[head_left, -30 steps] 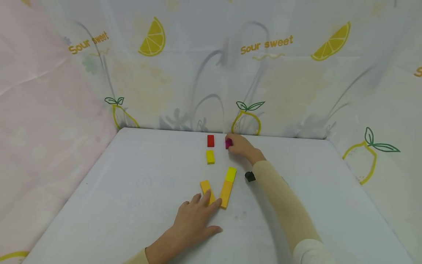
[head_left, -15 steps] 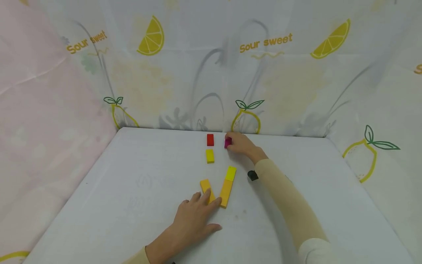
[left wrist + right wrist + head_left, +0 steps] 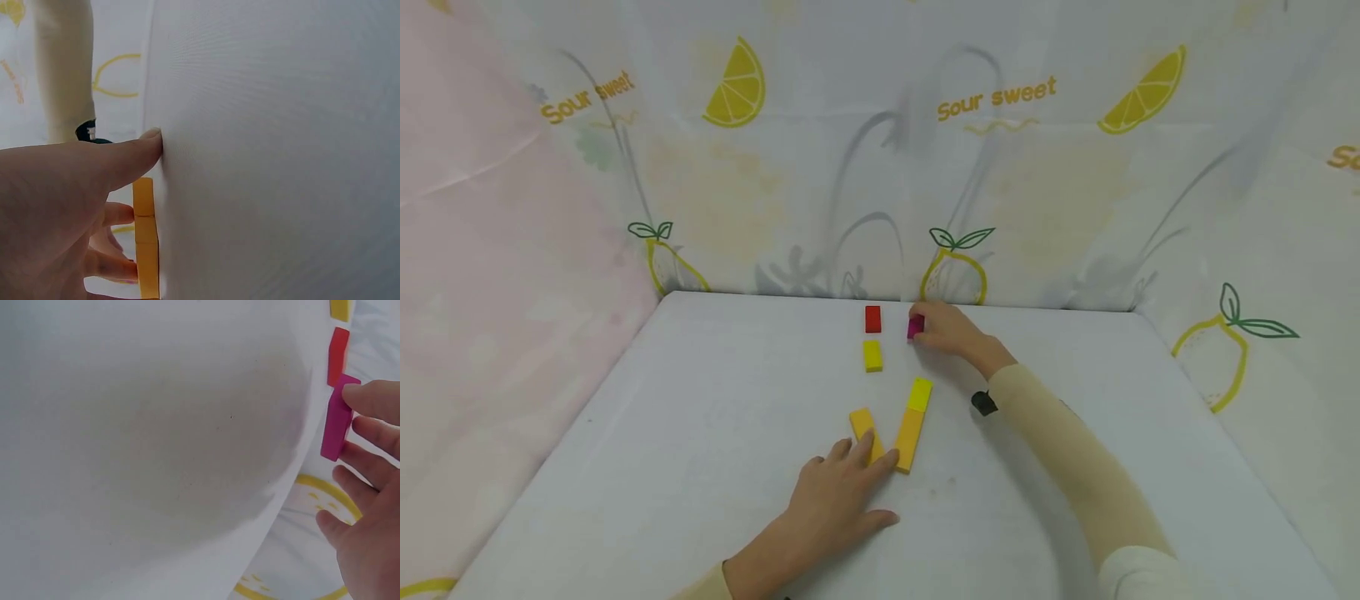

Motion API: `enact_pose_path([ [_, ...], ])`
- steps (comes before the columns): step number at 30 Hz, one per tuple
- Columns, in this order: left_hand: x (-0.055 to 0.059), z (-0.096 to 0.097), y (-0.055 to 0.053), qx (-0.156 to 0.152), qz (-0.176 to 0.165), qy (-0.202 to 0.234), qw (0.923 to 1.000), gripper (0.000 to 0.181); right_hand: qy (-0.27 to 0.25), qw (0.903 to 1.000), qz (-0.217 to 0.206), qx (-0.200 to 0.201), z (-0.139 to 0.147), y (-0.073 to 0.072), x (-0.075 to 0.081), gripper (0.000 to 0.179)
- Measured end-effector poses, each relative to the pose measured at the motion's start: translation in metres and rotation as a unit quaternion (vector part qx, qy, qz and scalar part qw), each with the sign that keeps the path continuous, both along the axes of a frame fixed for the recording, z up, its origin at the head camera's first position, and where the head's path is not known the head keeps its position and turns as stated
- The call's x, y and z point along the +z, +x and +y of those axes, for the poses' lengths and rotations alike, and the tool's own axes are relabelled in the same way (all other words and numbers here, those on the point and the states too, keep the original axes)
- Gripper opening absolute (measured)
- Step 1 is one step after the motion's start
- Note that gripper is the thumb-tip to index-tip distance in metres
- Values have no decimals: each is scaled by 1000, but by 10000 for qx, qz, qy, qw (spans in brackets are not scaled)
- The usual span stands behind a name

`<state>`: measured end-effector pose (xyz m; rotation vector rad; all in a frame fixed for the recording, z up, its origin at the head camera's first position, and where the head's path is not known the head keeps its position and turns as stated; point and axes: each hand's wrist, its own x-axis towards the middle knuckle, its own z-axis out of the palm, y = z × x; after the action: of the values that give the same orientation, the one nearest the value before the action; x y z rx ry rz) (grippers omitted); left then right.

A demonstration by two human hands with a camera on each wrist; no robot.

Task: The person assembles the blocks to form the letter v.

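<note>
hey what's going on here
Someone's right hand is pinching a magenta block near the far edge of a white table, to the right of a red block. The left hand touches orange blocks closer in. A yellow block lies just nearer than the red block, and a second yellow block sits at the far end of an orange one.

Left hand (image 3: 829, 498) palm-down, fingers (image 3: 880, 473) spread, thumb (image 3: 877, 522) out, right arm (image 3: 1067, 454) stretched farther forward, right hand (image 3: 953, 329) pinching

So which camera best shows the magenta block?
Right wrist view: the magenta block appears largest, mostly uncovered. It's small in the head view, partly hidden by the right hand, and indiscernible in the left wrist view.
</note>
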<state>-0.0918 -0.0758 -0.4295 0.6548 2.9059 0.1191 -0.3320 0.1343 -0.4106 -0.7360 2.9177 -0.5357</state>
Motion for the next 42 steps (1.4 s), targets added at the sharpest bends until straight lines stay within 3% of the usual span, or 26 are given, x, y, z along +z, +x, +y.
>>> enact_pose_path([
  [9, 0, 0, 0, -83, 133, -87, 9998, 75, 68, 10000, -13, 12, 3, 6, 1, 39],
  [21, 0, 1, -1, -62, 182, -67, 9998, 75, 252, 9978, 469, 387, 12, 16, 4, 35],
  [42, 0, -1, -1, -86, 253, 91, 9996, 74, 299, 9984, 392, 267, 26, 33, 6, 37],
])
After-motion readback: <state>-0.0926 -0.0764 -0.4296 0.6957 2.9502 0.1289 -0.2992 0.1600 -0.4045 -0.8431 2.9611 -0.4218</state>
